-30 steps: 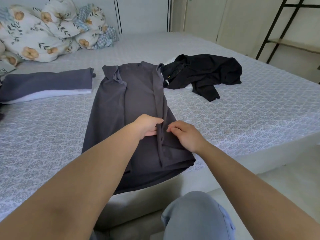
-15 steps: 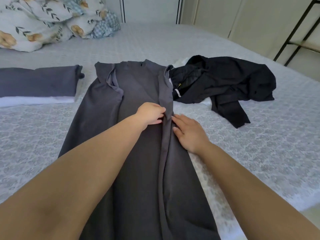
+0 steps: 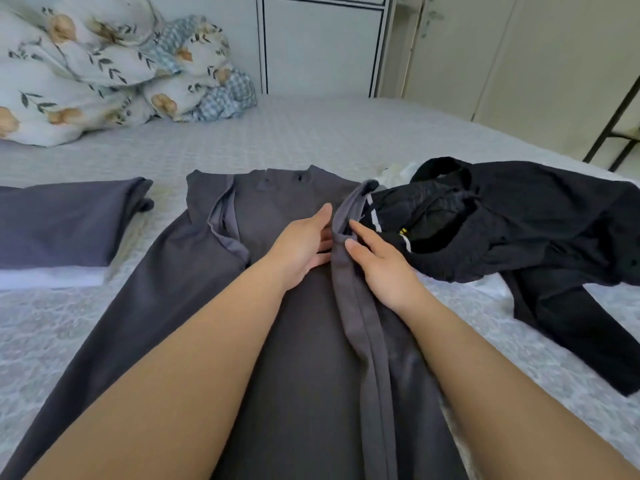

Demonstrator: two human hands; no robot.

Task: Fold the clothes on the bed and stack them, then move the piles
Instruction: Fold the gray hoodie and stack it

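Patterned bedspread (image 3: pixel 311 133) is carrying one folded pile (image 3: pixel 59 233) at left; both flat-fingered hands, left hand (image 3: pixel 304 242) and right hand (image 3: pixel 377 265), are pressing the centre-frame grey garment (image 3: pixel 145 306) mid-fold; black garment (image 3: pixel 540 230), right, is waiting unfolded.

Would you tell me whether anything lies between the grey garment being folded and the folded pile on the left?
Nothing visible does. Only bare bedspread separates the grey garment from the folded pile. The black garment lies on the opposite side.

Trousers (image 3: pixel 284 341) mid-bed (image 3: pixel 311 133), folded pile (image 3: pixel 62 223) left, jacket (image 3: pixel 519 230) right — pillows (image 3: pixel 86 71) behind
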